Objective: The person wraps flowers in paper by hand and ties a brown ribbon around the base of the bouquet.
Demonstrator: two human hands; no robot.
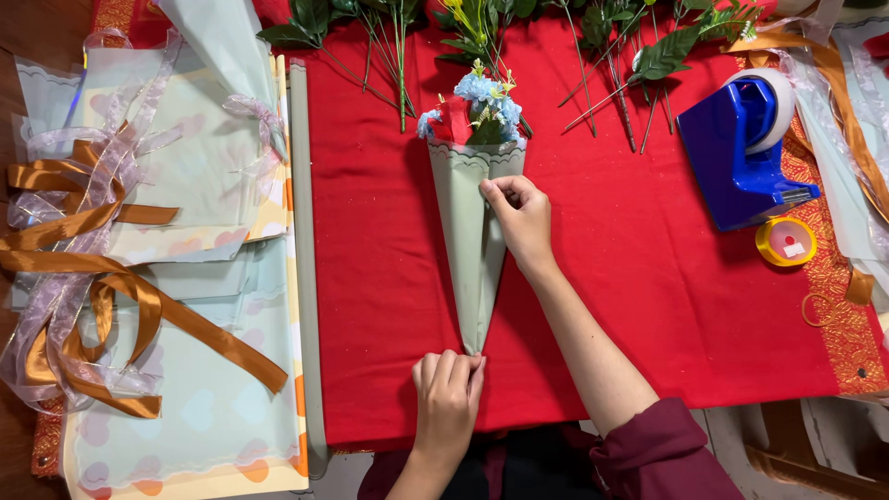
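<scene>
**Two hands on a paper-wrapped posy**

Nearest the camera, the left hand [447, 395] lies knuckles up at the bottom tip of the paper cone [472, 243], its fingers curled closed and pinching the pointed end against the red cloth [389, 306]. Whether the thumb is under the paper cannot be told.

Just beyond, the cone lies lengthwise on the cloth, point toward the person, mouth away. It is pale grey-green with a scalloped edge at the mouth. The right hand [521, 218] rests on the cone's upper right side, below the mouth, fingers bent inward and fingertips pressing the overlapping flap down; it is closed loosely on the paper's edge, not wrapped round the cone. Its forearm runs back to a dark red sleeve [662, 454].

From the cone's mouth stick small blue flowers [482, 93] and a red bloom [453, 120].

Left of the cone, past the cloth's edge, lie stacked sheets of patterned wrapping paper [204, 370] with orange and sheer ribbons [102, 268] strewn over them. Right of the cone, well apart, stands a blue tape dispenser [741, 153], with a yellow tape roll [785, 241] just nearer than it.

Farthest out, beyond the cone's mouth, green leafy stems [611, 46] lie spread across the top of the cloth.
</scene>
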